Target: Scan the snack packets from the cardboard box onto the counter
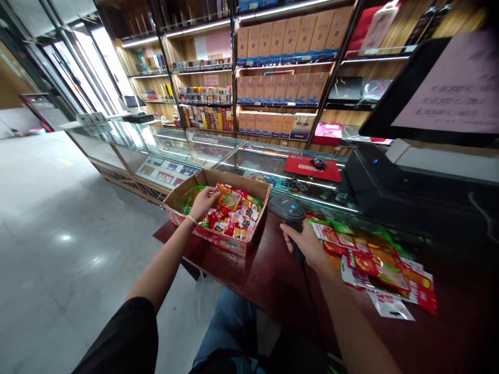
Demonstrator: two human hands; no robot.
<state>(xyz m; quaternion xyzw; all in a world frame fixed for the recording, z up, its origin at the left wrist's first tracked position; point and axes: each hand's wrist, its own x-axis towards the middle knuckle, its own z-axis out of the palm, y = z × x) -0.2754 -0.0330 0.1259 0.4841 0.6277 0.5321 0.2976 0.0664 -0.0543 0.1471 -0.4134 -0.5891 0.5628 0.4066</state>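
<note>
My left hand (204, 203) is over an open cardboard box (218, 242), its fingers pinched on the edge of a red and orange snack packet (229, 199). Red, green and white snack packets (237, 224) fill the box around it. Wrapped round the handle of a black barcode scanner (287, 209) is my right hand (306, 240). A small blue light shows on top of the scanner, and its cable hangs down toward me. To the right of that hand lies a loose pile of similar snack packets (384, 262).
The box stands on a dark red wooden table (249, 275) against a glass display counter (255, 161). A red mat (314, 168) with a mouse (318, 163) lies on the glass. A screen (448, 93) rises at the right. Shelves of boxes (280, 91) line the back wall.
</note>
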